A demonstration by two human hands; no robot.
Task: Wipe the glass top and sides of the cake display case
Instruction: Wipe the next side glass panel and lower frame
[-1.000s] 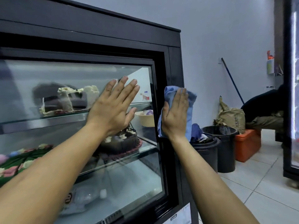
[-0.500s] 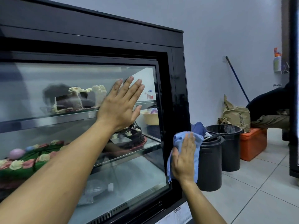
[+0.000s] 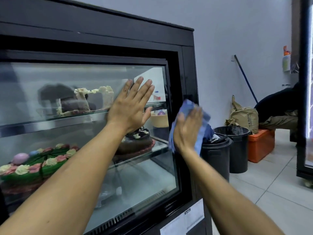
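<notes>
The case fills the left of the view, its black right frame edge running down beside the right hand. To the right of that edge two black bins stand close on the tiled floor, with open tile beyond. The left hand lies flat on the front glass, fingers straight and spread, near the glass's right border. The right hand presses a blue cloth flat against the case's right corner, at mid height; its fingers are blurred but look extended over the cloth, which hangs out above and below the palm.
</notes>
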